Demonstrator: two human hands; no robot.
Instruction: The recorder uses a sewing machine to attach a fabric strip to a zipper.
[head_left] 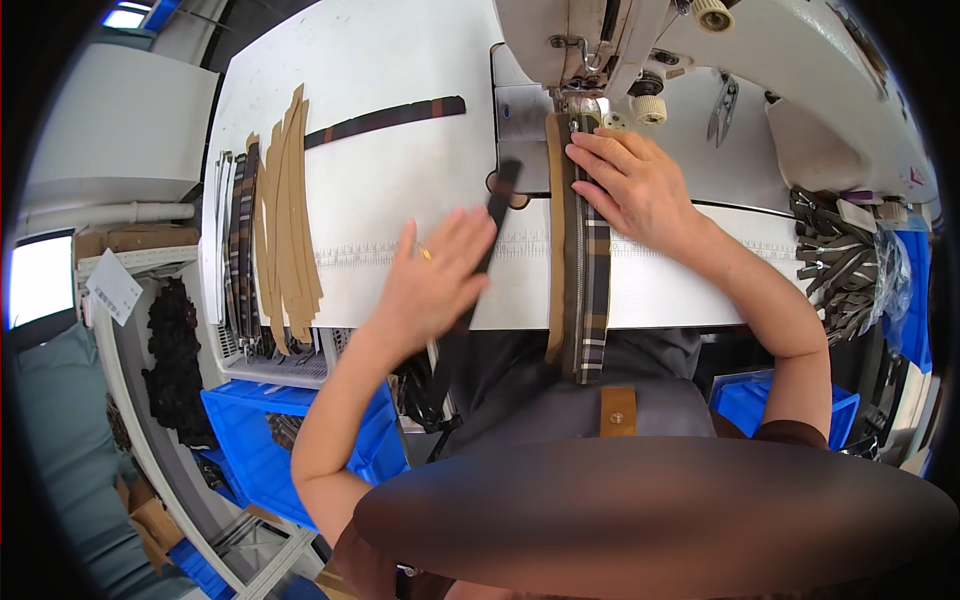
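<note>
A long zipper (579, 260) lies under the sewing machine's presser foot (582, 103), layered with a tan paper strip (558, 240) at its left and a plaid fabric strip (596, 265) at its right. These layers run toward me and hang over the table's front edge. My right hand (630, 180) rests palm down on them just below the foot, fingers stretched out flat. To the left, my left hand (440, 270), somewhat blurred, has a dark fabric strip (503, 195) between thumb and fingers. That strip slants down past the table edge; part is hidden by the hand.
A dark plaid strip (390, 120) lies on the white table (400, 50). Tan paper strips (290, 220) and plaid strips (240, 245) are piled at left. Small scissors (722, 108) lie by the machine. Bundled zippers (840, 260) sit at right. A blue bin (250, 440) stands below left.
</note>
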